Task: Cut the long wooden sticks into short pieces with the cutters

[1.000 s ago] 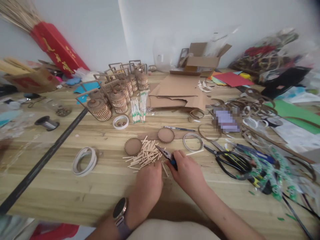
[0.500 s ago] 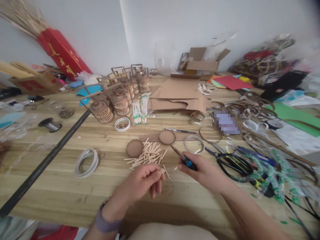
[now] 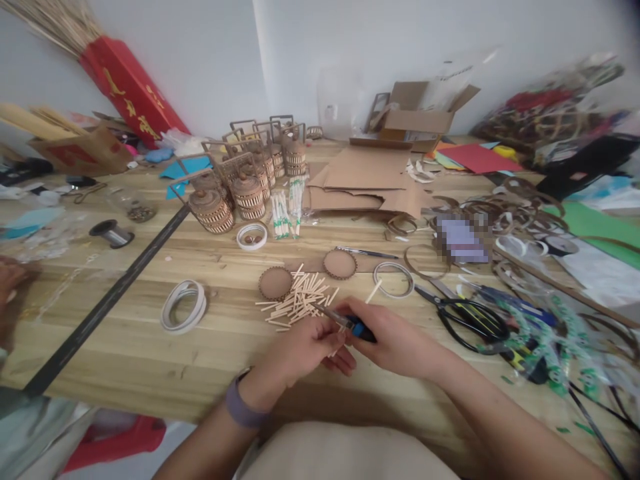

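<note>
My right hand [image 3: 383,333] grips a knife [image 3: 363,329] with a black-and-blue handle; its narrow blade points left over my left hand. Thumb and fingertips of my left hand [image 3: 313,350] pinch a short wooden stick, now mostly hidden beside the knife. The two hands touch or nearly touch. Just beyond them lies a loose pile of short wooden sticks [image 3: 300,300]. Two round brown trays with beaded-looking rims stand behind it, a left tray [image 3: 275,284] and a right tray [image 3: 340,264]. A single stick [image 3: 374,291] shows above my right hand; whether it is held I cannot tell.
Small woven lidded baskets [image 3: 213,208] with handles stand at the back left. Tape rolls [image 3: 184,308], a pen [image 3: 367,253], cardboard [image 3: 367,170] and black-handled scissors [image 3: 465,323] lie around. Green-printed wrappers [image 3: 555,347] are at right. Another person's hand [image 3: 10,277] shows at the left edge.
My left hand has moved right and my right hand slightly, bringing the knife to the left fingertips. The view has shifted, so the table's things appear a little further right and higher.
</note>
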Motion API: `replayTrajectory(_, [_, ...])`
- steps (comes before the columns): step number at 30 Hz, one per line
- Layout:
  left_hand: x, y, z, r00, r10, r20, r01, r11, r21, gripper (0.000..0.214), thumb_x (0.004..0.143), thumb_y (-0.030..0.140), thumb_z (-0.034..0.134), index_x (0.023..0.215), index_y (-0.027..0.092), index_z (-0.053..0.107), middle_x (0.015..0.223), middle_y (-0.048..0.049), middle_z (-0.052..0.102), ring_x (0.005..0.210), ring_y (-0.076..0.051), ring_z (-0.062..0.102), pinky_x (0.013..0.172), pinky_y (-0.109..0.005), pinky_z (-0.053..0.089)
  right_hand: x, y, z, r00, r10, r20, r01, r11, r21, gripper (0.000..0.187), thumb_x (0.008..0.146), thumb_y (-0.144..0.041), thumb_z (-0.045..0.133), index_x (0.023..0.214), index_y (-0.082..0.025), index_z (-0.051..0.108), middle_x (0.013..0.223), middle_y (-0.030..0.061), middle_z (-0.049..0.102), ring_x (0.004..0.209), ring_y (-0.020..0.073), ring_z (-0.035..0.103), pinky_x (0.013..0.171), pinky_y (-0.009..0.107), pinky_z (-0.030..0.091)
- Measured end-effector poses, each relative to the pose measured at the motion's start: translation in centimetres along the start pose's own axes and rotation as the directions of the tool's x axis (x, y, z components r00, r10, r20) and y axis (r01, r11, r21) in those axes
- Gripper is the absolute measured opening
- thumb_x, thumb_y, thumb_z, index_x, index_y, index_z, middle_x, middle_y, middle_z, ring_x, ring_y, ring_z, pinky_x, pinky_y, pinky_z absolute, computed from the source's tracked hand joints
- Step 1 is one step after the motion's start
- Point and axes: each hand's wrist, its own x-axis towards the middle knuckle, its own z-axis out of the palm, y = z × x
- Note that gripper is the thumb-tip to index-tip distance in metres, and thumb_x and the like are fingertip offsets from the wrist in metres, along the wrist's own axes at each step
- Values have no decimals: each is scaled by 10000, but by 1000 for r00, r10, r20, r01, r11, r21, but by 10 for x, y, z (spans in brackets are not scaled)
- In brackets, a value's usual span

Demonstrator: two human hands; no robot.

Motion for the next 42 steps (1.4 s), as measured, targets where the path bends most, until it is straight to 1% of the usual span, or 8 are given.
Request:
replayTrajectory(4, [-1,-4,0,999,-29,33,31,997,-72,492,685,634,700,772,165,579,682,-34,670,629,-176,651,641,-306,484,3,3,0,999,-39,31,39,999,20,302,821,-94,530,1092,-218,577,1031,49,717,908,194,672,786,309,517])
replayTrajectory(9, [3,-5,2,985,17,-173,-58,971,-232,436,712,576,710,786,163,590,734,-22,664,661,-152,630,662,-280,487,0,12,15,952,-147,-268,124,987,-102,375,873,-193,569,1241,-218,498,1372,150,480,1300,268,480,1032,440,452])
replayTrajectory(16, [10,5,18,943,51,-330,-158,938,-307,332,719,475,704,799,166,614,834,-37,682,756,-167,614,616,-239,442,-3,16,37,937,-98,-336,30,979,-201,558,759,-177,722,1262,-224,486,1240,147,469,1084,292,610,862,450,570])
replayTrajectory(27, [7,-8,13,921,100,-377,-236,913,-334,366,734,510,733,828,170,635,811,-33,693,769,-196,643,707,-290,491,-4,17,40,903,203,-378,-118,965,236,517,691,-296,771,1116,-232,485,1065,64,576,962,242,596,825,397,507])
replayTrajectory(30, [6,-8,11,899,117,-423,-284,889,-358,371,716,519,761,778,171,648,808,-38,702,812,-193,648,786,-295,500,-7,14,34,914,384,-133,-259,801,540,367,726,-467,730,881,-212,517,729,-23,556,661,154,522,618,292,428])
replayTrajectory(36, [7,-11,18,957,118,-264,-236,849,-473,357,679,469,814,738,167,632,795,-26,689,611,-120,595,558,-215,490,-8,10,42,886,306,349,-401,126,908,385,579,-403,799,779,-184,554,637,-50,566,503,76,479,524,234,366])
replayTrajectory(39, [6,-12,20,970,74,-230,-177,865,-470,418,668,534,795,785,175,615,629,17,619,430,-103,507,391,-218,442,-11,8,47,868,280,411,-437,35,899,366,559,-359,773,808,-179,574,720,-14,619,591,118,567,575,271,447])
replayTrajectory(42, [4,-11,19,970,57,-238,-160,885,-438,462,644,572,789,797,183,592,739,-5,663,379,-101,477,326,-249,422,-16,4,46,867,315,387,-432,88,897,325,562,-303,724,827,-181,582,733,8,633,670,164,606,595,302,465])
